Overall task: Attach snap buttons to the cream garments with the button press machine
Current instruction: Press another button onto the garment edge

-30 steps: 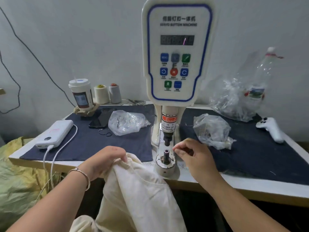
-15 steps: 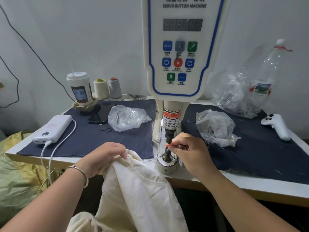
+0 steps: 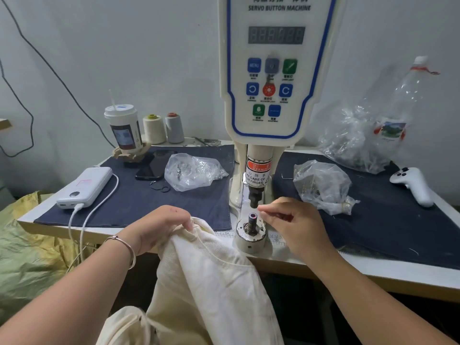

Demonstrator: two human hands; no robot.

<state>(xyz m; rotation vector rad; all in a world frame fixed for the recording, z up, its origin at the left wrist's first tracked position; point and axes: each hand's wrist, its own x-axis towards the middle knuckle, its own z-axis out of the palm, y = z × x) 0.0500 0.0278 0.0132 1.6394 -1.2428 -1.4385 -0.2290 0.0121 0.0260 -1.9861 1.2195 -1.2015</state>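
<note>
Since a moment ago the right hand (image 3: pixel 293 220) has drawn back rightward off the lower die (image 3: pixel 252 221) at frame centre — fingertips pressed together, on what I cannot tell. Left hand (image 3: pixel 161 226) grips the cream garment (image 3: pixel 211 282) at lower centre; next, I'd slide that edge flat over the die — fingers clear.

A white power bank (image 3: pixel 86 186) lies at the surface's (image 3: pixel 373 272) left edge; cup (image 3: pixel 123 128), two thread spools (image 3: pixel 163 128) along the back; a white controller (image 3: pixel 414 185) far right.
</note>
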